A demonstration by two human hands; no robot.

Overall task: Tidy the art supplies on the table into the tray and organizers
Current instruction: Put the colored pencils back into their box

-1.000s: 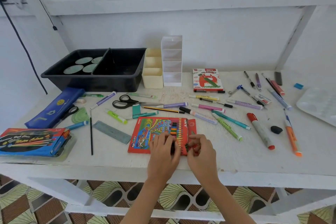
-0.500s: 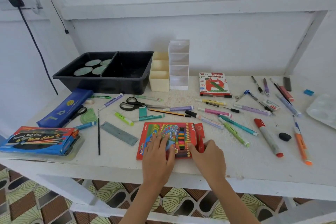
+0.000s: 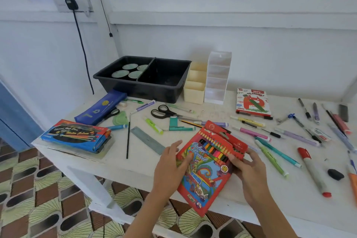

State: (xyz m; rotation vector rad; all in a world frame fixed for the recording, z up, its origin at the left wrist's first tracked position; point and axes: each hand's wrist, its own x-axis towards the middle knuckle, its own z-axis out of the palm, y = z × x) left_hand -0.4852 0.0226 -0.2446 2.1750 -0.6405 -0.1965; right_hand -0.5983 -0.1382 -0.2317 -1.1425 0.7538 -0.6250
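Note:
A red box of colour pencils is lifted and tilted over the table's front edge, its top flap open and the pencil tips showing. My left hand holds its left side with the thumb on the cover. My right hand grips its right edge near the open flap. A black two-part tray stands at the back left, with round green discs in its left half. A cream organizer and a clear tiered organizer stand beside it.
Markers, pens and highlighters lie scattered across the right of the table. Black scissors, a grey ruler, a thin black brush, a blue pencil case, a watercolour pack and an oil pastel box lie around.
The pencil box has left the table surface and now sits tilted in both hands, nearer the front edge. The camera has swung to the left.

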